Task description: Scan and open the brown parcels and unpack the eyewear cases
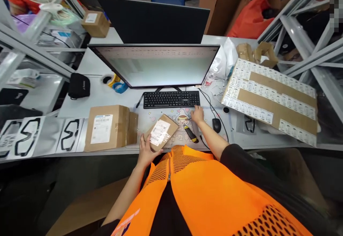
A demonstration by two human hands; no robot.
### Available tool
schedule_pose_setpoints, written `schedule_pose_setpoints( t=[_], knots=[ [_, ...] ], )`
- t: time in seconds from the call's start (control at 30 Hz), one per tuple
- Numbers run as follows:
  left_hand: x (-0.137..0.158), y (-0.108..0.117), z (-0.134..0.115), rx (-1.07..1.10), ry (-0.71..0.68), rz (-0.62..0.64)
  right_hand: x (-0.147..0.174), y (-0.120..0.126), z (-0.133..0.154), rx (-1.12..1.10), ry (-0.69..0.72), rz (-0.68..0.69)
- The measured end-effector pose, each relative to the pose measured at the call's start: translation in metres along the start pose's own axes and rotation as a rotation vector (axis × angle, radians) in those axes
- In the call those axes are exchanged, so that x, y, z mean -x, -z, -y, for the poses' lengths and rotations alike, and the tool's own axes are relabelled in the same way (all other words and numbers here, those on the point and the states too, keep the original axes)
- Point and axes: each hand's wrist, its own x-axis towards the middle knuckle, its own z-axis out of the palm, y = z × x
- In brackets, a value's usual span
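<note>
A small cardboard box (162,130) with a white shipping label lies at an angle near the desk's front edge. My left hand (146,151) grips its near-left corner, fingers along the left side and thumb by the near edge. My right hand (197,114) holds nothing; its slightly parted fingers reach the lower right of the black keyboard (171,99), at the number keys. Just left of my right wrist lies a yellow-and-black utility knife (191,134) on the cartoon desk mat (146,113).
A monitor (163,66) stands behind the keyboard. Larger taped boxes (107,128) sit left, a mouse (216,125) right. A label-covered cardboard sheet (270,100) leans over the right side. Tape rolls (119,87) and a black pouch (79,85) lie back left.
</note>
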Motion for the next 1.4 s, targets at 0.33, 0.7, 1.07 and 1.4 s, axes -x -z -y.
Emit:
schedule_pose_setpoints(
  t=[0.33, 0.7, 1.07, 1.4],
  knots=[
    [0.002, 0.002, -0.005, 0.009, 0.037, 0.014, -0.021, -0.016, 0.029, 0.121, 0.165, 0.202],
    [0.003, 0.006, -0.015, 0.043, 0.089, 0.080, -0.042, -0.007, 0.042, 0.253, 0.225, 0.256],
    [-0.011, 0.026, -0.030, -0.069, 0.134, 0.202, 0.013, -0.005, 0.056, 0.165, 0.161, 0.356],
    [-0.066, 0.066, -0.003, 0.245, 0.000, 0.193, 0.130, -0.051, -0.006, 0.235, 0.195, 0.339]
  ],
)
